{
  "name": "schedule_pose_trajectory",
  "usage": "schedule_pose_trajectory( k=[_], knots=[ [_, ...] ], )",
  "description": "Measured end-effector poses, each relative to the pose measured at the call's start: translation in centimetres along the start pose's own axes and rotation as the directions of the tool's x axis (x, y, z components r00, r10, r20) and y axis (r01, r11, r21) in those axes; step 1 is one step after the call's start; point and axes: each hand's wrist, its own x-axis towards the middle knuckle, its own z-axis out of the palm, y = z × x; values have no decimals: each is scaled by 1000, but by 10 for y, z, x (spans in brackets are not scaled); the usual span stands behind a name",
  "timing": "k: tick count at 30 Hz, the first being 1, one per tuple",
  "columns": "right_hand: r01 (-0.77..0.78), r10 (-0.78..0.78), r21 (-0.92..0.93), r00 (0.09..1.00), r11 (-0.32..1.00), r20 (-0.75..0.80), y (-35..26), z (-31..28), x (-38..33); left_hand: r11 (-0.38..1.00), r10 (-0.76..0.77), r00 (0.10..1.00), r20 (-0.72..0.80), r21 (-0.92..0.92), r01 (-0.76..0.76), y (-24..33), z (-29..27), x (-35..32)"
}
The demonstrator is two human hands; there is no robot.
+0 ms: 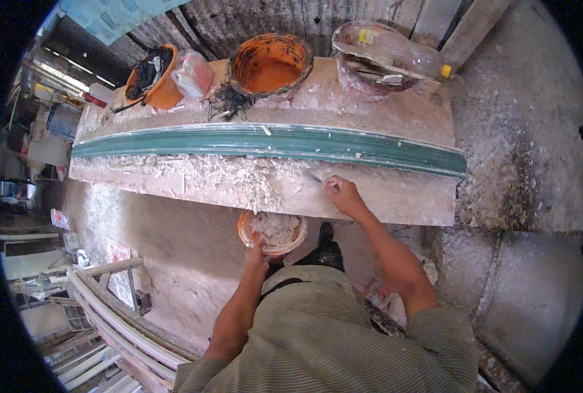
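My left hand (257,254) is closed on the near rim of an orange bucket (287,248), held just under the front edge of the bench. White plaster scraps (275,228) fill the bucket. Over the bench top, my right hand (344,195) grips a scraper (313,176), its thin blade pointing left toward a heap of white plaster crumbs (258,180). Behind the heap lies a long green moulding form (239,142) with white flecks along its edges.
Along the back of the bench (416,202) stand an orange basin (270,72), a tilted orange bucket (163,96) and a crusted bucket (370,88) bearing a clear plastic bottle (414,56). Dark tangled fibre (228,103) lies nearby. Long pale mouldings (118,327) rest at lower left.
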Motion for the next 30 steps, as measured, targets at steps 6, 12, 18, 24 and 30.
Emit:
schedule_pose_trajectory(
  k=[6, 12, 18, 24, 30],
  knots=[
    [225, -228, -100, 973, 969, -26, -15, -21, -21, 990, 143, 989, -36, 21, -142, 5, 21, -8],
    [11, -27, -79, 977, 997, -210, 8, 12, -22, 982, 118, 983, -144, 163, -94, 28, 35, -26],
    [30, -46, -77, 974, 997, -222, 13, 17, -23, 987, 93, 976, -196, 149, -64, 25, 30, -20],
    [-11, -7, -119, 988, 993, -151, 3, 19, -25, 986, 136, 969, -207, 119, -113, 28, 37, -23],
    [77, -84, -158, 996, 984, -37, -25, 82, -37, 988, 129, 983, -131, 97, -117, 31, 43, -30]
  ],
)
